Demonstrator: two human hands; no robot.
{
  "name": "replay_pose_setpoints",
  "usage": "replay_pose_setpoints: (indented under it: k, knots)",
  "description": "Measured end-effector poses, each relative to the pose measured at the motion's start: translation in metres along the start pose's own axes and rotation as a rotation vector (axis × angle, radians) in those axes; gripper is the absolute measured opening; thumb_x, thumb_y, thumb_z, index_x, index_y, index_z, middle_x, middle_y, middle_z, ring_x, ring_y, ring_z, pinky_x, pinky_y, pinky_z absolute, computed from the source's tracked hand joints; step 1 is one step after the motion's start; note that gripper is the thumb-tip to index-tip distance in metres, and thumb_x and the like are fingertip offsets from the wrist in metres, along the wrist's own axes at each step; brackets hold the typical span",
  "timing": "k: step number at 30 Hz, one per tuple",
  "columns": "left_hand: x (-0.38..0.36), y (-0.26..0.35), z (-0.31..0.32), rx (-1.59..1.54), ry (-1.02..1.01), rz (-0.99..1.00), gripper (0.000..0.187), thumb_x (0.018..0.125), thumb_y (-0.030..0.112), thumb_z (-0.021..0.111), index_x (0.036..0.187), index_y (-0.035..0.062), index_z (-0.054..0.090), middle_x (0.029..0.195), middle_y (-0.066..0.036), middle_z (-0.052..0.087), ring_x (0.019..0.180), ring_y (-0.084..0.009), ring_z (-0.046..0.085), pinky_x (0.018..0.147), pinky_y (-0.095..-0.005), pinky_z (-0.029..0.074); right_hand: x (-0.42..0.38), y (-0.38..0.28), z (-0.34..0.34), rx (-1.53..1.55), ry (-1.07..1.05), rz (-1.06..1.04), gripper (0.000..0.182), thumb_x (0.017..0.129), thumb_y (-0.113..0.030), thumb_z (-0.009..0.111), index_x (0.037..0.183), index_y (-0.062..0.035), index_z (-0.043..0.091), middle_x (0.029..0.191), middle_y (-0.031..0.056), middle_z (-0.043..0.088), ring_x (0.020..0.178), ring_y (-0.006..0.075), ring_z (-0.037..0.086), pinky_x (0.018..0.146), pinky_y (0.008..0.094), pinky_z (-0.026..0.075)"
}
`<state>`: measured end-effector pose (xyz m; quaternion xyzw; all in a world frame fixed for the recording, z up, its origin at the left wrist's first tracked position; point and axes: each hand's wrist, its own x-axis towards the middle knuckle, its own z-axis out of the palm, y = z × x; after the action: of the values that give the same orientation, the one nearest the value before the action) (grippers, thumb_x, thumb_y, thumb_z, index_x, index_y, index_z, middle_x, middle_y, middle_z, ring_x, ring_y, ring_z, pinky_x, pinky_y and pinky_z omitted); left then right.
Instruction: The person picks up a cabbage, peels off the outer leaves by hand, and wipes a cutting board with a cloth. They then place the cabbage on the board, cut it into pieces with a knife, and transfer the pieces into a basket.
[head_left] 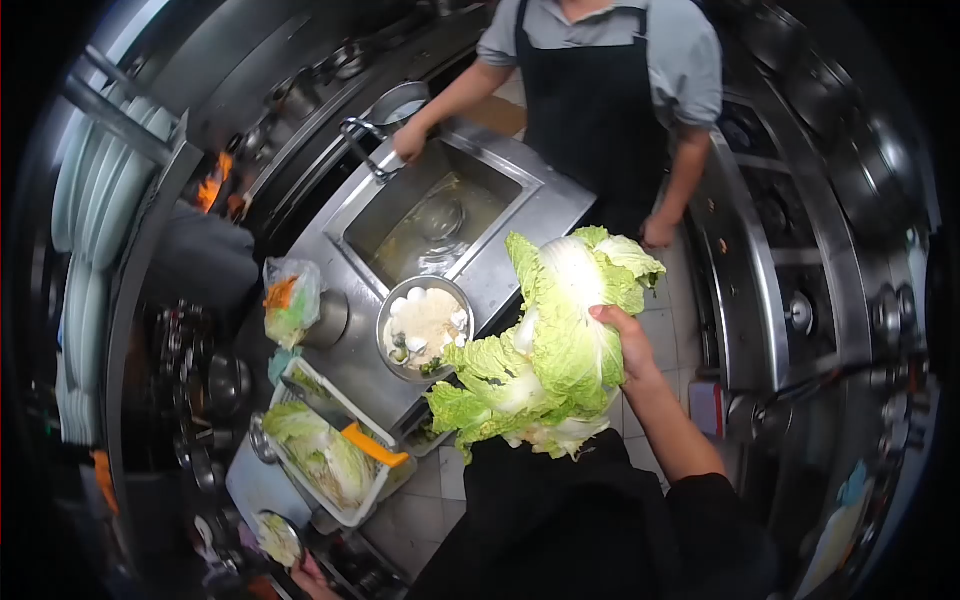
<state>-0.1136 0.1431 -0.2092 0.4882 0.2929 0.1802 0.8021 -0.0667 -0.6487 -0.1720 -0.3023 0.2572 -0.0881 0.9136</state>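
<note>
My right hand [625, 345] grips a large bunch of napa cabbage leaves [575, 325], fingers and thumb closed on its right side, in front of my dark apron. Low on the left, my left hand [312, 578] is closed at the rim of a small round bowl [280, 538] holding pale cabbage pieces; part of this hand is cut off by the frame edge. More cabbage [325, 455] lies in a white basket [355, 515], with an orange-handled knife [372, 445] across it.
Behind the cabbage is a metal sink [430, 220] with water, beside a steel bowl [425, 325] of white and beige food. A co-worker in a dark apron [590, 110] stands beyond, one hand near the faucet. Stoves line the right; plates and flames show at left.
</note>
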Motion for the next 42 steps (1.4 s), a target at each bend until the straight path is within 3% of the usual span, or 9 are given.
replay_pose_setpoints:
  k: [1, 2, 5, 7, 12, 21, 26, 40, 42]
  knots:
    - [-0.018, 0.004, -0.008, -0.030, 0.026, 0.032, 0.053, 0.082, -0.001, 0.050, 0.133, -0.0064, 0.035, 0.134, -0.017, 0.045, 0.123, -0.0319, 0.043, 0.104, -0.0443, 0.038, 0.011, 0.002, -0.005, -0.033, 0.004, -0.014, 0.045, 0.081, -0.015, 0.057, 0.120, 0.0059, 0.047, 0.105, 0.0158, 0.060, 0.090, 0.0247, 0.063, 0.084, 0.0345, 0.051]
    - [-0.024, 0.003, -0.014, 0.082, -0.306, 0.135, 0.052, 0.083, 0.002, 0.052, 0.133, -0.0062, 0.036, 0.136, -0.016, 0.043, 0.126, -0.0311, 0.040, 0.108, -0.0459, 0.033, 0.016, -0.001, -0.011, -0.064, -0.033, 0.038, 0.045, 0.081, -0.015, 0.057, 0.120, 0.0059, 0.047, 0.105, 0.0158, 0.060, 0.090, 0.0247, 0.063, 0.084, 0.0345, 0.051]
    - [-0.028, -0.014, -0.031, 0.020, -0.029, 0.077, 0.045, 0.086, 0.002, 0.049, 0.128, -0.0087, 0.039, 0.130, -0.019, 0.047, 0.120, -0.0298, 0.047, 0.105, -0.0442, 0.038, 0.030, -0.010, 0.012, -0.133, 0.020, 0.052, 0.035, 0.081, -0.017, 0.059, 0.110, 0.0026, 0.054, 0.096, 0.0129, 0.062, 0.083, 0.0227, 0.063, 0.079, 0.0331, 0.051]
    - [-0.075, -0.023, 0.075, 0.044, 0.061, 0.066, 0.042, 0.086, -0.001, 0.043, 0.126, -0.0110, 0.040, 0.130, -0.022, 0.047, 0.121, -0.0328, 0.047, 0.105, -0.0462, 0.038, 0.050, -0.016, 0.025, -0.185, -0.002, 0.092, 0.036, 0.080, -0.017, 0.060, 0.110, 0.0032, 0.054, 0.099, 0.0147, 0.062, 0.086, 0.0246, 0.062, 0.080, 0.0341, 0.051]
    - [-0.139, -0.061, 0.153, 0.077, 0.174, 0.013, 0.037, 0.086, 0.006, 0.048, 0.120, -0.0087, 0.046, 0.111, -0.020, 0.060, 0.100, -0.0291, 0.061, 0.090, -0.0391, 0.051, 0.112, -0.019, 0.068, -0.370, -0.223, 0.249, 0.044, 0.080, -0.017, 0.058, 0.117, 0.0053, 0.048, 0.107, 0.0167, 0.059, 0.093, 0.0274, 0.061, 0.085, 0.0353, 0.050]
    - [-0.247, -0.010, 0.142, 0.041, 0.224, 0.098, 0.032, 0.088, 0.007, 0.045, 0.118, -0.0048, 0.047, 0.103, -0.014, 0.063, 0.080, -0.0204, 0.067, 0.066, -0.0293, 0.058, 0.067, -0.039, 0.147, -0.483, -0.459, 0.319, 0.042, 0.081, -0.019, 0.057, 0.116, 0.0045, 0.050, 0.107, 0.0159, 0.060, 0.093, 0.0252, 0.062, 0.083, 0.0345, 0.050]
    - [-0.238, 0.049, 0.096, 0.146, 0.143, 0.126, 0.033, 0.089, 0.006, 0.047, 0.120, -0.0048, 0.050, 0.106, -0.015, 0.063, 0.082, -0.0185, 0.066, 0.067, -0.0302, 0.058, 0.020, -0.012, 0.215, -0.681, -0.455, 0.105, 0.036, 0.080, -0.019, 0.059, 0.107, 0.0046, 0.056, 0.100, 0.0147, 0.062, 0.087, 0.0236, 0.063, 0.079, 0.0332, 0.051]
    - [-0.069, 0.026, 0.157, 0.185, -0.173, -0.046, 0.030, 0.088, 0.008, 0.049, 0.116, -0.0024, 0.054, 0.106, -0.012, 0.063, 0.087, -0.0178, 0.063, 0.068, -0.0295, 0.053, 0.105, 0.092, 0.262, -0.914, -0.395, -0.053, 0.034, 0.081, -0.017, 0.057, 0.105, 0.0062, 0.056, 0.095, 0.0155, 0.063, 0.083, 0.0228, 0.065, 0.076, 0.0320, 0.053]
    - [-0.059, 0.025, 0.165, 0.198, -0.227, -0.050, 0.031, 0.088, 0.008, 0.048, 0.117, -0.0026, 0.053, 0.106, -0.012, 0.063, 0.086, -0.0176, 0.063, 0.068, -0.0293, 0.053, 0.127, 0.073, 0.239, -0.994, -0.441, -0.050, 0.038, 0.083, -0.029, 0.054, 0.106, -0.0006, 0.064, 0.110, 0.0085, 0.061, 0.106, 0.0200, 0.053, 0.097, 0.0324, 0.034]
